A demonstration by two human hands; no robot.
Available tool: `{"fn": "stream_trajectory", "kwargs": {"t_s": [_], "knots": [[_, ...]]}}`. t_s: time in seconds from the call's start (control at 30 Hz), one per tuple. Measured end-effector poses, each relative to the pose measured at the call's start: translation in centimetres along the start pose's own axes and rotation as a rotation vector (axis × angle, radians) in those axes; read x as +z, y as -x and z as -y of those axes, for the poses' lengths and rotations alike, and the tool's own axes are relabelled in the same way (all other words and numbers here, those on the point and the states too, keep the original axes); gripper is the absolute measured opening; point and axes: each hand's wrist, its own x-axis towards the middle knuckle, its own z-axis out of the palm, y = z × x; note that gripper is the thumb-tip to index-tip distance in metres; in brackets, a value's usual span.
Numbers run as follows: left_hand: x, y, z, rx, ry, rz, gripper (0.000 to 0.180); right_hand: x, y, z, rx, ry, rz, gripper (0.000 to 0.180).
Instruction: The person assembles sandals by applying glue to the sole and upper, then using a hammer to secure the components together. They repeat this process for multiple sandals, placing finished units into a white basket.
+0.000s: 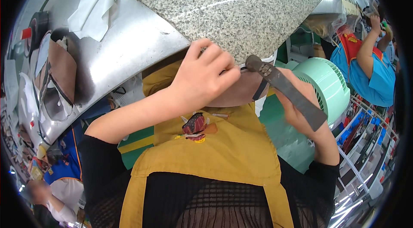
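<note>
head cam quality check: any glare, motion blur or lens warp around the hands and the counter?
Head view: strong fisheye warp, the granite slab and steel counter edges bow and the corners go black; a glare streak runs across the granite; the left hand is sharp; the right hand is slightly smeared behind the dark flat tool; the person at lower left is blurred.

bright, even | glare on steel counter [129,52] | fisheye-bent, dark rim
</note>
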Motion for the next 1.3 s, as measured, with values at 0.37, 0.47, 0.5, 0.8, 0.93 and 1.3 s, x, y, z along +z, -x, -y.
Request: {"fn": "stream_trajectory", "kwargs": {"t_s": [0.37,0.47,0.5,0.8,0.93,1.3], "knots": [[0.4,0.1,-0.7,0.046,-0.089,-0.075,0.018,-0.8,-0.3,0.9,-0.003,-0.001,0.034,0.046],[0.4,0.4,-0.7,-0.003,-0.057,-0.051,0.02,0.4,-0.1,0.4,-0.075,0.1,-0.012,0.043],[0.3,0.2,-0.5,-0.017,-0.034,-0.038,0.023,0.9,-0.1,-0.1,-0.131,0.193,-0.03,0.042],[-0.1,0.5,0.0,0.021,-0.009,-0.039,0.024,0.3,-0.2,0.6,0.019,0.012,0.012,0.03],[0.1,0.5,-0.2,0.062,-0.067,-0.062,0.022,0.6,0.1,0.9,-0.114,0.043,-0.075,0.029],[0.0,0.8,-0.2,-0.048,0.013,-0.023,0.02,0.9,-1.0,1.1,-0.007,0.106,0.139,0.041]]}}
